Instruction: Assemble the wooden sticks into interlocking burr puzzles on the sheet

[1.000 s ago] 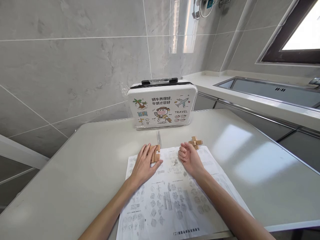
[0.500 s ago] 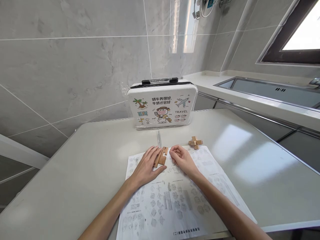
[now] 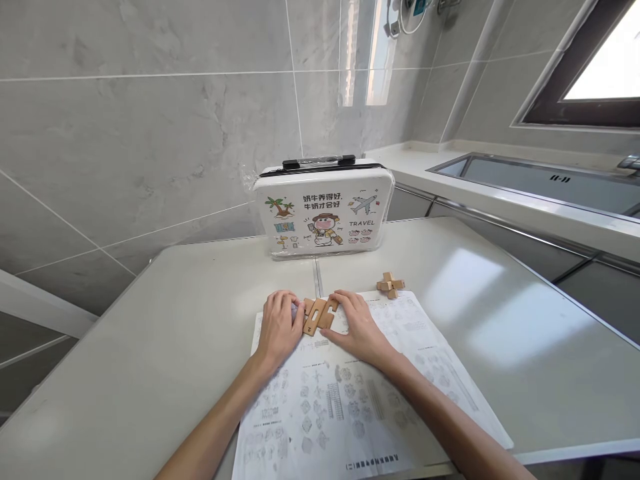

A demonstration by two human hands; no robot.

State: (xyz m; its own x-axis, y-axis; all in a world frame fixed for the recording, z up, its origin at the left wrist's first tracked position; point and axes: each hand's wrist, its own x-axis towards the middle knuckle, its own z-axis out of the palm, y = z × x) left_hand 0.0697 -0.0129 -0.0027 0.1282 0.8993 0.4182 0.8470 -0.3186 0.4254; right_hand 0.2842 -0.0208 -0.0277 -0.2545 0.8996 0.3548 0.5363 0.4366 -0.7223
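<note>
Three flat wooden puzzle pieces lie side by side on the printed instruction sheet (image 3: 360, 433). The middle slotted piece (image 3: 311, 325), marked 2, has no fingers on it. My right hand (image 3: 361, 328) grips the notched piece (image 3: 325, 320) at the right, with the thumb at its near end and a fingertip at its far end. At the left, my left hand (image 3: 278, 328) has its fingers curled down at the edge of a third piece (image 3: 308, 305), which it partly hides. Beyond the right hand stands an assembled wooden burr puzzle (image 3: 391, 285), touched by neither hand.
A white cartoon-printed case (image 3: 325, 220) in clear plastic stands at the back of the pale table (image 3: 150, 347), against the grey tiled wall (image 3: 150, 147). A counter with a sink (image 3: 540, 177) runs along the right.
My left hand has slid left off the slotted piece, uncovering it and part of another piece. My right hand has opened from a curl and taken hold of the notched piece.
</note>
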